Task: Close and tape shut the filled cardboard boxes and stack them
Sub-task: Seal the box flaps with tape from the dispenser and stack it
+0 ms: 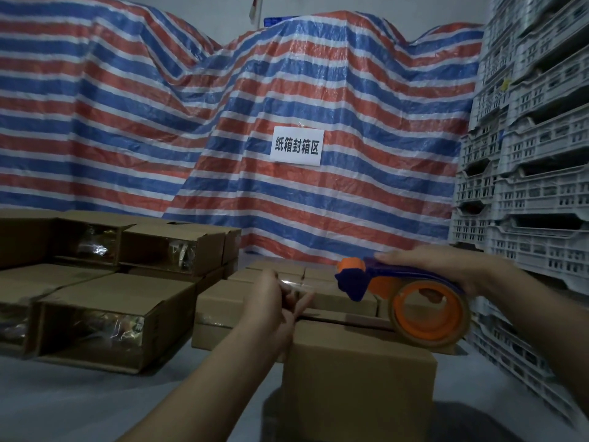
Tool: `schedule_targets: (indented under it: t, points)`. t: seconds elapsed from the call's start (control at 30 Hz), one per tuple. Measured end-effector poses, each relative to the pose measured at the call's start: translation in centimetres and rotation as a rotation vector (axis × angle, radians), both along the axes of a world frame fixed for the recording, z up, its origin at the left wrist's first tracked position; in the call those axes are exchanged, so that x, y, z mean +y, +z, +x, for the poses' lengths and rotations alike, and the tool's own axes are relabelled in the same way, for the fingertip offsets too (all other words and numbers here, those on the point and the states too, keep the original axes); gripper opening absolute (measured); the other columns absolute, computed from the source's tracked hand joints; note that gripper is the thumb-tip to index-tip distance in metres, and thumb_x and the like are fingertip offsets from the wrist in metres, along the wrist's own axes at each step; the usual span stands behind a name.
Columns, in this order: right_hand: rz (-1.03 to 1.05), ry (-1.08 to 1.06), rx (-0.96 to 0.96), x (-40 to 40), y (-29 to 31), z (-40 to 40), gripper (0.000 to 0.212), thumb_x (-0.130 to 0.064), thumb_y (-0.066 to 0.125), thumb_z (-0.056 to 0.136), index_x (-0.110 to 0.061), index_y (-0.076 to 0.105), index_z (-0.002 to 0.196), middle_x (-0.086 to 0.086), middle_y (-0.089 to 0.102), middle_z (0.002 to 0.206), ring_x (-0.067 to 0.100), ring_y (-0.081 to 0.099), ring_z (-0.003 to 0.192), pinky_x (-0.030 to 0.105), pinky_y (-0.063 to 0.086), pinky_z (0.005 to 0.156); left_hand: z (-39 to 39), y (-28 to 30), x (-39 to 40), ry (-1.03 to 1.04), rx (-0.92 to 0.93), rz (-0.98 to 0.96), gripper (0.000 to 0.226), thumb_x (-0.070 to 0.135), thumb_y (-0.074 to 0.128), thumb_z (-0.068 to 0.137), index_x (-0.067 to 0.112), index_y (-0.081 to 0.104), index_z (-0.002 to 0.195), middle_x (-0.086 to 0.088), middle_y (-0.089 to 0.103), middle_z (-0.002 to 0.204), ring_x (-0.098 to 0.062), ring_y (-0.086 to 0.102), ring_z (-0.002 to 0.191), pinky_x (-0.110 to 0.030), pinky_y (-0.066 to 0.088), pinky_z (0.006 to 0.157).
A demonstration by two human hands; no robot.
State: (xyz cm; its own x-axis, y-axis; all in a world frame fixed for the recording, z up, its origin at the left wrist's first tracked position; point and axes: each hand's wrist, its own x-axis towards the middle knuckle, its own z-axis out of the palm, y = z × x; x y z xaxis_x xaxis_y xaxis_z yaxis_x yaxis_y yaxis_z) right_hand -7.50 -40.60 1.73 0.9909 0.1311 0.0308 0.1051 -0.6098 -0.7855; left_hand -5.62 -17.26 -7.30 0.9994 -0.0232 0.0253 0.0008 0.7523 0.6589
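A closed cardboard box [357,378] stands right in front of me. Above its far right corner my right hand [446,266] grips a purple and orange tape dispenser [414,301] with a roll of clear tape. A strip of clear tape [306,283] runs from the dispenser's head leftward to my left hand [274,301], which pinches its free end over the box's far left edge. Behind this box lies a low stack of closed boxes [242,301].
Several open filled boxes [95,320] with shiny wrapped contents sit on the grey floor at left. A striped red, white and blue tarp [191,122] with a white paper sign [297,146] covers the back. Stacked white plastic crates [535,154] rise at right.
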Motion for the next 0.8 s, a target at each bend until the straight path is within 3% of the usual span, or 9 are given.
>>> schedule_targets:
  t: [0.07, 0.1, 0.23, 0.53, 0.67, 0.8]
  points:
    - [-0.136, -0.03, 0.042, 0.8, 0.7, -0.4, 0.064, -0.062, 0.065, 0.077, -0.006, 0.07, 0.108, 0.002, 0.072, 0.074, 0.009, 0.064, 0.056, 0.019, 0.05, 0.053, 0.8, -0.3, 0.9, 0.105, -0.012, 0.277, 0.028, 0.018, 0.042, 0.101, 0.013, 0.046, 0.073, -0.001, 0.036, 0.059, -0.013, 0.033, 0.052, -0.031, 0.047, 0.06]
    - [-0.176, -0.042, 0.053, 1.1, 0.8, -0.2, 0.063, -0.064, 0.065, 0.074, -0.007, 0.071, 0.101, 0.002, 0.071, 0.07, 0.009, 0.063, 0.052, 0.019, 0.049, 0.05, 0.9, -0.5, 1.4, 0.167, -0.027, 0.423, 0.026, 0.022, 0.044, 0.101, 0.014, 0.049, 0.076, -0.001, 0.039, 0.063, -0.013, 0.035, 0.054, -0.027, 0.039, 0.055]
    - [-0.288, -0.049, 0.058, 1.9, 1.2, 1.0, 0.055, -0.066, 0.062, 0.081, -0.013, 0.068, 0.094, 0.0, 0.071, 0.068, 0.007, 0.063, 0.052, 0.019, 0.049, 0.054, 1.6, -1.6, 3.8, 0.245, -0.083, 0.753, 0.026, 0.038, 0.056, 0.096, 0.015, 0.059, 0.085, -0.003, 0.053, 0.074, -0.016, 0.044, 0.062, -0.027, 0.035, 0.054]
    - [-0.396, -0.069, 0.134, 2.2, 1.2, 2.9, 0.075, -0.078, 0.067, 0.059, -0.015, 0.073, 0.099, 0.002, 0.074, 0.077, 0.009, 0.066, 0.06, 0.026, 0.051, 0.066, 2.2, -4.8, 4.8, 0.183, -0.096, 0.88, 0.028, 0.036, 0.054, 0.099, 0.016, 0.061, 0.081, 0.0, 0.051, 0.068, -0.013, 0.044, 0.058, -0.024, 0.035, 0.049]
    - [-0.419, -0.093, 0.146, 2.4, 1.3, 3.2, 0.078, -0.079, 0.069, 0.055, -0.017, 0.076, 0.102, 0.005, 0.078, 0.088, 0.012, 0.071, 0.07, 0.033, 0.054, 0.08, 2.3, -6.0, 4.5, 0.19, -0.098, 0.883, 0.031, 0.036, 0.053, 0.1, 0.016, 0.057, 0.076, -0.001, 0.046, 0.065, -0.013, 0.039, 0.053, -0.024, 0.031, 0.048]
    - [-0.427, -0.093, 0.127, 2.7, 1.2, 3.0, 0.077, -0.077, 0.067, 0.059, -0.016, 0.075, 0.105, 0.004, 0.077, 0.083, 0.011, 0.069, 0.065, 0.032, 0.052, 0.075, 2.1, -6.9, 3.8, 0.171, -0.082, 0.896, 0.032, 0.038, 0.051, 0.1, 0.014, 0.06, 0.082, -0.001, 0.045, 0.065, -0.013, 0.038, 0.053, -0.026, 0.03, 0.049]
